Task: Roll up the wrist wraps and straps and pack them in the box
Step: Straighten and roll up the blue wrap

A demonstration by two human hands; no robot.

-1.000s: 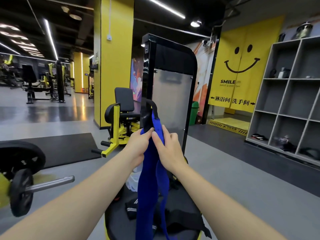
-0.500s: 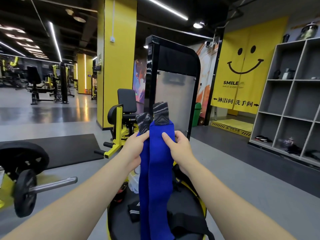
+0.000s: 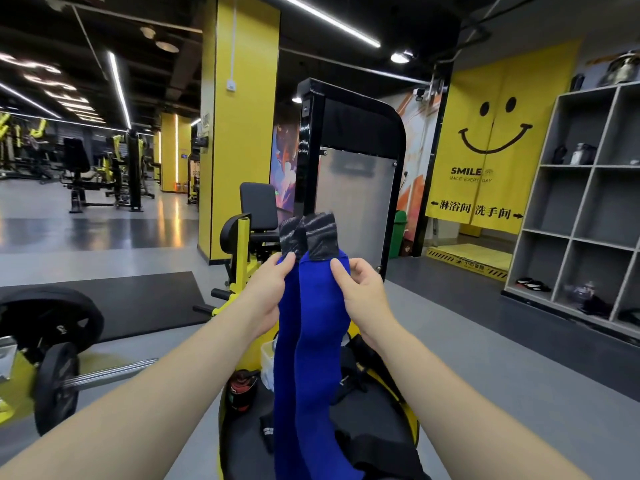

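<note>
Two long blue wrist wraps (image 3: 313, 344) hang side by side in front of me, each with a dark grey hook-and-loop tab (image 3: 322, 237) sticking up at the top. My left hand (image 3: 268, 292) pinches the top of the left wrap. My right hand (image 3: 360, 292) pinches the top edge of the right wrap. The wraps drape down over a black padded bench (image 3: 249, 445). A clear plastic box (image 3: 267, 362) shows partly behind the wraps. Black straps (image 3: 381, 452) lie on the bench.
A yellow and black gym machine (image 3: 256, 233) with a tall black frame (image 3: 349, 168) stands just behind the wraps. A barbell with black plates (image 3: 55, 362) lies at the left. Grey shelving (image 3: 588, 209) lines the right wall. A small red and black item (image 3: 242, 389) sits on the bench.
The wraps' tops have spread apart, so both grey tabs now stand side by side. My hands have moved slightly apart while keeping their pinch.
</note>
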